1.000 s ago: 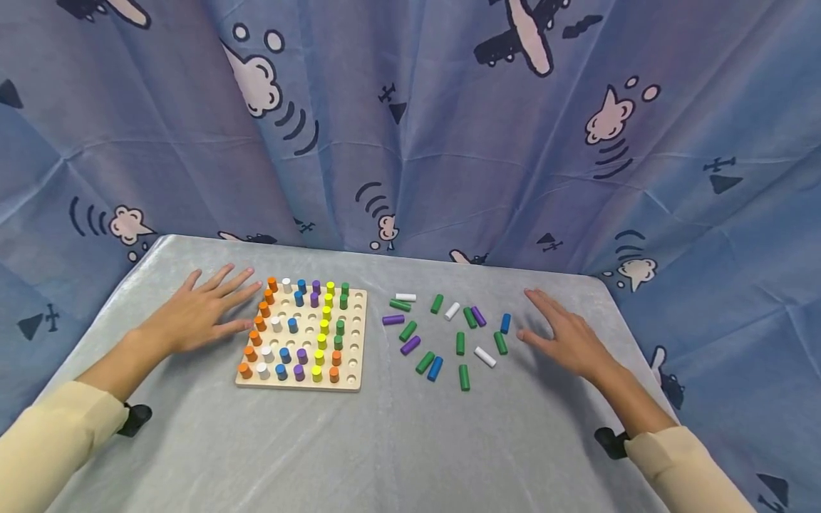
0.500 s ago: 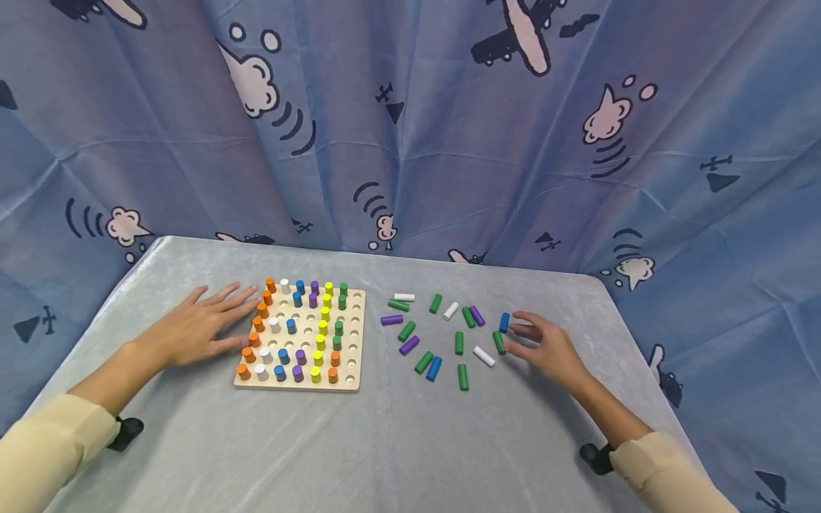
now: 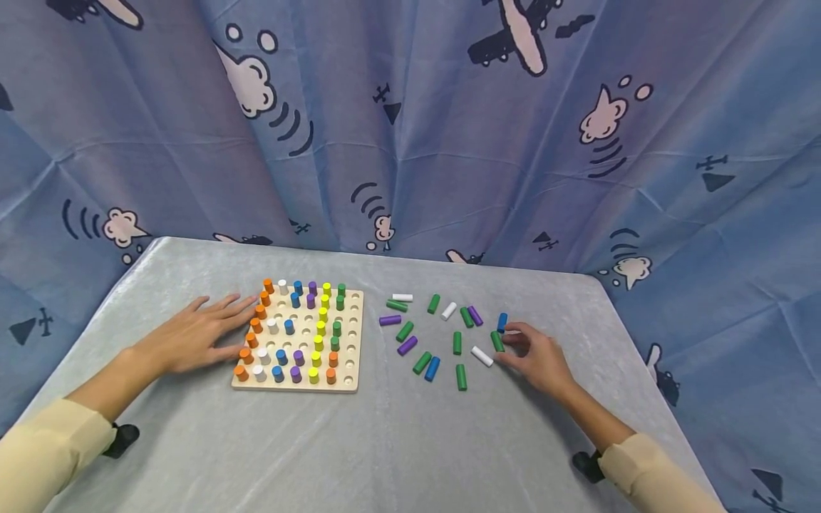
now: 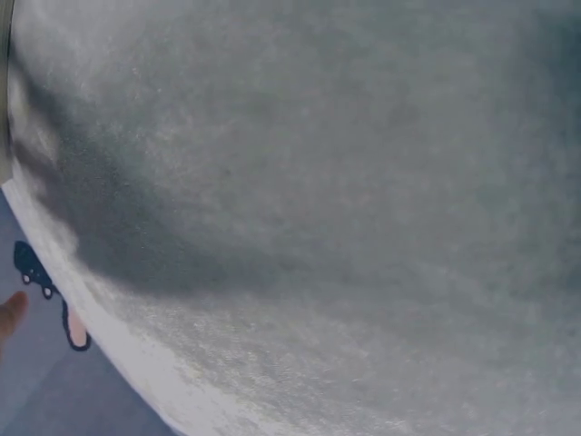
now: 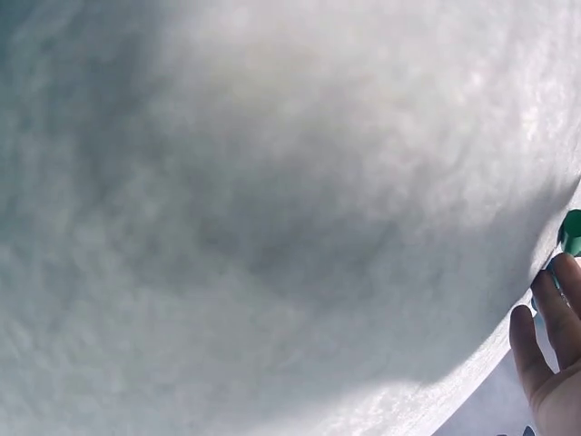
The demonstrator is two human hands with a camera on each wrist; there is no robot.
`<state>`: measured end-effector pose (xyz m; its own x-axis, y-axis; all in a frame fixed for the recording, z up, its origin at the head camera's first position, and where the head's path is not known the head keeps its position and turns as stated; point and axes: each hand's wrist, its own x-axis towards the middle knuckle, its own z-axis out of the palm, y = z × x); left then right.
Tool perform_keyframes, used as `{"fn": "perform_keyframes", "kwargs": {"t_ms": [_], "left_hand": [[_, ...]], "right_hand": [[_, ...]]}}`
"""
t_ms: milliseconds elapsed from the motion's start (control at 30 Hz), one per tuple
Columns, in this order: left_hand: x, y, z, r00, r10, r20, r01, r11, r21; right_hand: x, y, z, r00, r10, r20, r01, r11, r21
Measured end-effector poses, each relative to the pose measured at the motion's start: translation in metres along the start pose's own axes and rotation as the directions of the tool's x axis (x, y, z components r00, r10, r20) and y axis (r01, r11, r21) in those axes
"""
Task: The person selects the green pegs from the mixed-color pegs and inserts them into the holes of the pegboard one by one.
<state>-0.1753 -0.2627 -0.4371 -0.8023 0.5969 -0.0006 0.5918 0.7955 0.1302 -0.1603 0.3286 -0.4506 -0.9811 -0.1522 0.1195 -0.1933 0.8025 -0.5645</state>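
Note:
A wooden pegboard (image 3: pixel 351 356) lies left of centre on the grey cloth, with orange, white, blue, purple, yellow and green pegs standing in it. My left hand (image 3: pixel 212 324) rests flat on the cloth, its fingertips at the board's left edge. Several loose pegs lie scattered to the right of the board. My right hand (image 3: pixel 509 342) curls over the right side of that scatter and pinches a green peg (image 3: pixel 497 341) that still lies on the cloth. In the right wrist view the fingers (image 5: pixel 545 336) reach to that green peg (image 5: pixel 572 232).
Close to my right hand lie a blue peg (image 3: pixel 502 322) and a white peg (image 3: pixel 482 355). More green, purple, blue and white pegs spread toward the board. A blue curtain printed with planes and clouds hangs behind the table (image 3: pixel 385 456).
My right hand slid left from the table's right side into the loose pegs and curled its fingers on a green peg. My left hand stayed flat beside the board.

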Motion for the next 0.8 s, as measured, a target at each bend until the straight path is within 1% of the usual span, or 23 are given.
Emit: {"fn": "perform_keyframes", "kwargs": {"t_ms": [167, 400, 567, 800], "left_hand": [[-0.0024, 0.0009, 0.0000, 1.000, 0.013, 0.016, -0.012, 1.000, -0.025], [-0.0047, 0.0010, 0.0010, 0.998, 0.057, 0.015, -0.056, 0.998, -0.014], [-0.0047, -0.0003, 0.0031, 0.998, 0.059, 0.010, -0.059, 0.997, -0.053], [-0.0009, -0.0009, 0.0048, 0.997, 0.072, -0.003, -0.072, 0.995, -0.071]], "right_hand": [[0.0000, 0.0007, 0.0021, 1.000, 0.004, -0.017, -0.004, 0.999, -0.035], [0.0009, -0.0005, 0.0042, 0.999, 0.001, -0.033, -0.003, 0.998, -0.064], [0.0025, -0.0001, 0.0059, 0.999, -0.012, -0.047, 0.009, 0.997, -0.074], [0.0004, 0.0023, 0.0065, 0.997, -0.020, -0.068, 0.014, 0.997, -0.079]]}}
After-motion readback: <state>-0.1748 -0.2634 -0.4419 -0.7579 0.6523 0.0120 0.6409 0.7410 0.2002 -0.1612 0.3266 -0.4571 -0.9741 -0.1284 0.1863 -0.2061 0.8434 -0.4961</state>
